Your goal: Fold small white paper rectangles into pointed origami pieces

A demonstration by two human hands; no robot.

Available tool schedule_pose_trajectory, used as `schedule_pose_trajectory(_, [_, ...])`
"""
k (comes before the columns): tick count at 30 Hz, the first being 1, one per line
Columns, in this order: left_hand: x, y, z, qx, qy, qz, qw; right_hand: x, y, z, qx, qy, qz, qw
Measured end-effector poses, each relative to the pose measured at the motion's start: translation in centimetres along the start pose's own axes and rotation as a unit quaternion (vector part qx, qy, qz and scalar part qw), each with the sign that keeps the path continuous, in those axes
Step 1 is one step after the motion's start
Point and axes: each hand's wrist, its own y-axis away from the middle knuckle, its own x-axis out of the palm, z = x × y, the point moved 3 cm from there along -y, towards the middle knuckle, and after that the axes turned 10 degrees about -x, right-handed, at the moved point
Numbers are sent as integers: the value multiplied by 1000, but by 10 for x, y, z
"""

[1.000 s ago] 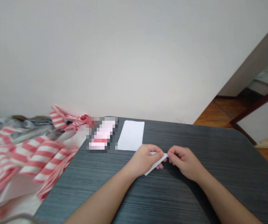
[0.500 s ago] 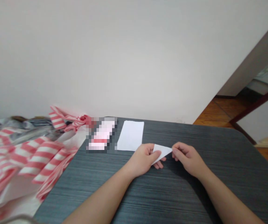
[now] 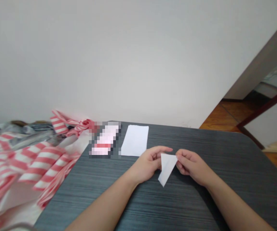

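Observation:
A small folded piece of white paper [image 3: 167, 166], roughly triangular with its narrow end pointing down, hangs above the dark table [image 3: 100, 199]. My right hand [image 3: 191, 165] pinches its upper right corner between thumb and fingers. At the paper's left edge is my left hand [image 3: 150, 163], its index finger stretched out toward my right hand and its thumb apart from it. The left thumb's tip lies close against or behind the paper; whether it touches cannot be made out. Behind my left hand, a stack of white paper sheets [image 3: 135, 139] lies flat on the table.
Left of the sheets lies a pixelated pink and white rectangular object [image 3: 106, 139] with dark edges. Red-and-white striped cloth [image 3: 44, 160] is heaped beyond the table's left edge. A pale wall [image 3: 138, 64] rises behind the table, and wooden floor [image 3: 217, 114] shows at the right.
The folded paper has swung from pointing sideways to hanging downward from my right hand. My left fingers have loosened from it, and the left index finger has extended.

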Motion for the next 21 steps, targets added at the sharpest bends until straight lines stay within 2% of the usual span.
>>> schedule_pose_trajectory(6, [6,1,-3,43,-79,-14,996,9,0,1,20,29,18,999])
schedule_pose_trajectory(12, [-1,2,-11,97,-218,-60,969,12,0,2,25,100,56,993])
schedule_pose_trajectory(14, [-4,2,-13,98,-255,-87,958,9,0,3,7,112,32,993])
schedule_pose_trajectory(18, [-9,1,-13,78,-332,-147,928,-3,-2,7,-76,88,-45,992])
schedule_pose_trajectory(21, [-8,1,-14,75,-384,-153,907,-9,-3,9,-106,103,-72,986])
